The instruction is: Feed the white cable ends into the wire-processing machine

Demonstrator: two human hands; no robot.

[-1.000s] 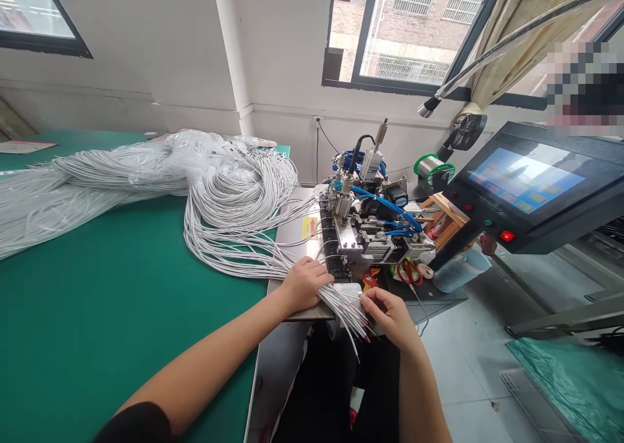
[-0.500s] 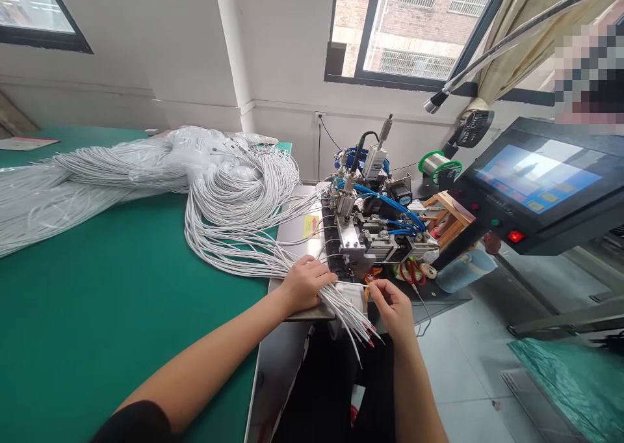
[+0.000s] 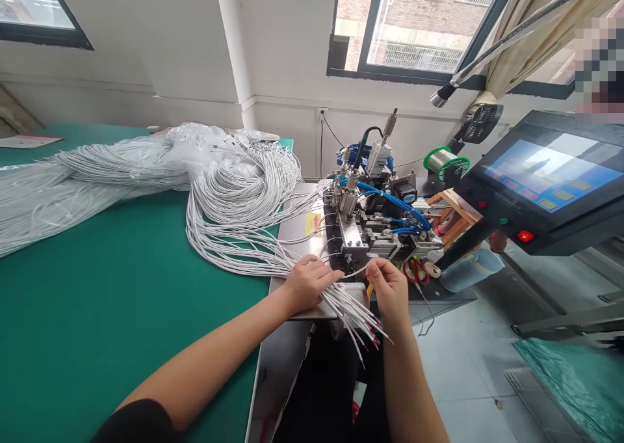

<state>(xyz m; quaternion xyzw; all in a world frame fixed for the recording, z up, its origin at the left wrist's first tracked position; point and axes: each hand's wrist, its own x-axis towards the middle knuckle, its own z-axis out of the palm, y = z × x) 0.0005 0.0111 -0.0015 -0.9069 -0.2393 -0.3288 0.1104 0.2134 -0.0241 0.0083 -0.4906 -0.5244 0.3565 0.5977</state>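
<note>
My left hand point(image 3: 308, 284) is closed over a bunch of white cables point(image 3: 353, 313) at the corner of the metal plate. Their loose ends, some with red tips, fan out past my fingers toward the lower right. One single cable point(image 3: 357, 273) runs from beside my left fingers to my right hand point(image 3: 389, 283), which pinches it near its end. The pinched tip is hidden by my fingers. Just beyond both hands stands a machine point(image 3: 351, 228) with metal cylinders and blue air hoses. Several cables lie across the plate point(image 3: 298, 231) into its black track.
Coiled white cables point(image 3: 234, 196) and plastic-wrapped bundles point(image 3: 121, 166) lie on the green table point(image 3: 121, 300). At right are a control screen point(image 3: 556, 170), a wire spool point(image 3: 441, 163), red-handled scissors point(image 3: 416, 272) and a blue bin point(image 3: 470, 270). A person partly shows at the upper right.
My right hand has moved up and slightly right, toward the machine, with the single cable between its fingers. My left hand stays on the bunch. The view has shifted slightly.
</note>
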